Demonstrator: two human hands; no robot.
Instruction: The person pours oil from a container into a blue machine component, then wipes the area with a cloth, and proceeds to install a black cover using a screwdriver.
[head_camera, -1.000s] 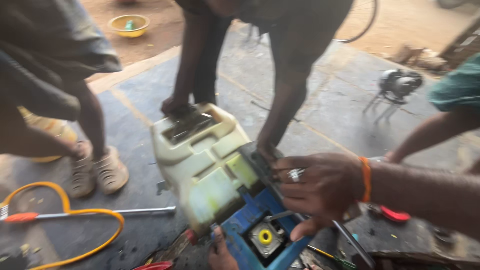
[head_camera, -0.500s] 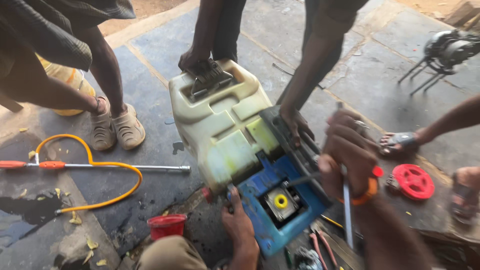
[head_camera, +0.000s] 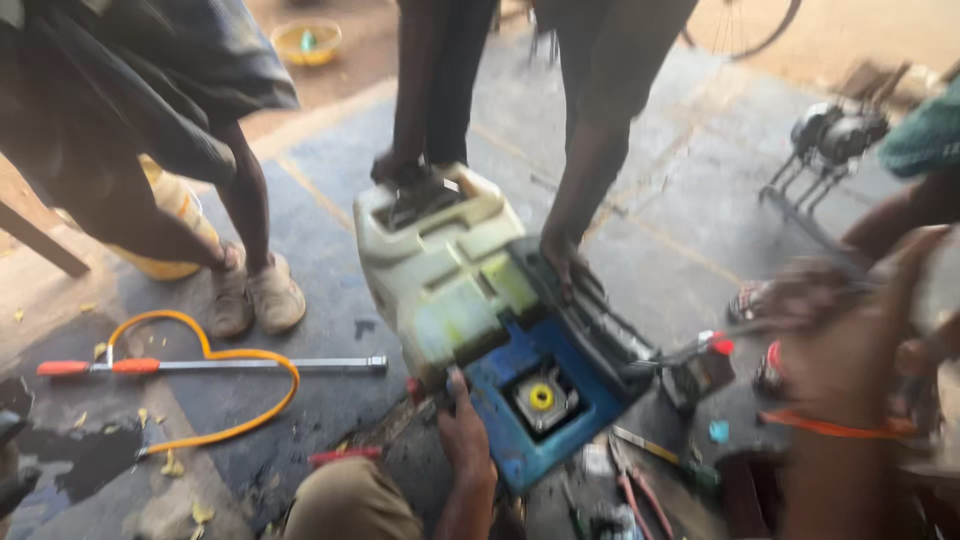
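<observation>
A pale cream plastic tank (head_camera: 440, 265) lies tilted on the concrete floor (head_camera: 330, 190) at the middle of the view, joined at its lower end to a blue machine housing (head_camera: 545, 395) with a yellow round part (head_camera: 541, 397) set in a square recess. The person's left hand (head_camera: 465, 425) reaches up from the bottom edge, with its grip pressed flat against the near left edge of the blue housing, fingers together and closed on nothing, seemingly to steady the unit. The right hand (head_camera: 850, 340) is raised at the right side, heavily blurred; it appears to be near a long thin tool (head_camera: 690, 350) with a red tip, but whether its grip is clamped on that tool or loose cannot be told. An orange band (head_camera: 835, 425) circles that wrist. Two other people help hold the unit: one person's hand (head_camera: 400, 170) rests on the far top end of the tank, and another's hand (head_camera: 560, 255) presses on the dark upper edge of the housing, probably to keep it from rocking. To the left on the floor lie a metal rod with orange handle (head_camera: 210, 366) and a looping orange hose (head_camera: 240, 385), well apart from the unit. A standing person's feet in worn shoes (head_camera: 255, 295) are beside them. Farther back sit a yellow bowl (head_camera: 305, 40) and, at right, a small engine on a frame (head_camera: 830, 135). Loose tools and parts (head_camera: 640, 470) clutter the floor beside the housing's near right side.
</observation>
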